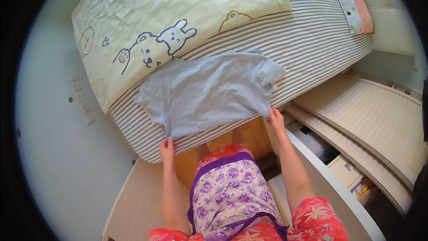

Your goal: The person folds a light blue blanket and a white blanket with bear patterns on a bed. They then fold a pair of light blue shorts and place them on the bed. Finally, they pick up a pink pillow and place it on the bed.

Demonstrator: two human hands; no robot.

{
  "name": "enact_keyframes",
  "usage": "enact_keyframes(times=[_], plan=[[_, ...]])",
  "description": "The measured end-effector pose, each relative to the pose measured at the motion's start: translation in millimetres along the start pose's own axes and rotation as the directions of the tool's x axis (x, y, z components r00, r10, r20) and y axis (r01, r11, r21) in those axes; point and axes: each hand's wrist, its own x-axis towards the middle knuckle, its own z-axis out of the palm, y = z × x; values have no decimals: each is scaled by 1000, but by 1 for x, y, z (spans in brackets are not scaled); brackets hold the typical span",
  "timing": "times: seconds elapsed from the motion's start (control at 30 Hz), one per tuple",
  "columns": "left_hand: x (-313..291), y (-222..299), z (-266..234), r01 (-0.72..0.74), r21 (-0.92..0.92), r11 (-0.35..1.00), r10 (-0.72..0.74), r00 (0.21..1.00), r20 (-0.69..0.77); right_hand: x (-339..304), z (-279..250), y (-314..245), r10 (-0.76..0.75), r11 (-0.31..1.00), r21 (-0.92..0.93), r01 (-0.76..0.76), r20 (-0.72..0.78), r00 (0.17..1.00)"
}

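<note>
A light blue T-shirt (209,91) lies spread out on the bed's grey-and-white striped sheet (307,40), with some wrinkles across its middle. Its hem faces me along the near edge of the mattress. My left hand (168,151) pinches the hem's left corner. At the hem's right corner, my right hand (276,119) has its fingers closed on the cloth. The shirt's far-left part lies against the edge of a pale yellow quilt (142,22) printed with cartoon animals.
To the right stand cream slatted door panels (365,111) beside a cabinet with a drawer (345,172). A pillow with a coral edge (350,4) lies at the far right of the bed. Wall sockets (82,100) show at left. Wooden floor (187,165) lies below.
</note>
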Motion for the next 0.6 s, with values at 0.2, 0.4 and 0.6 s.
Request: enact_keyframes(times=[0.2,0.4,0.6], plan=[[9,-16,-5,127,-416,901,-150,989,-21,-2,5,-7,177,965,206,-162,-54,983],[0,-10,-1,98,-472,876,-121,992,-18,2,4,11,-446,818,-481,316,-183,876],[-59,58,48,-528,9,849,522,836,-169,-46,59,-12,-200,974,141,177,171,965]])
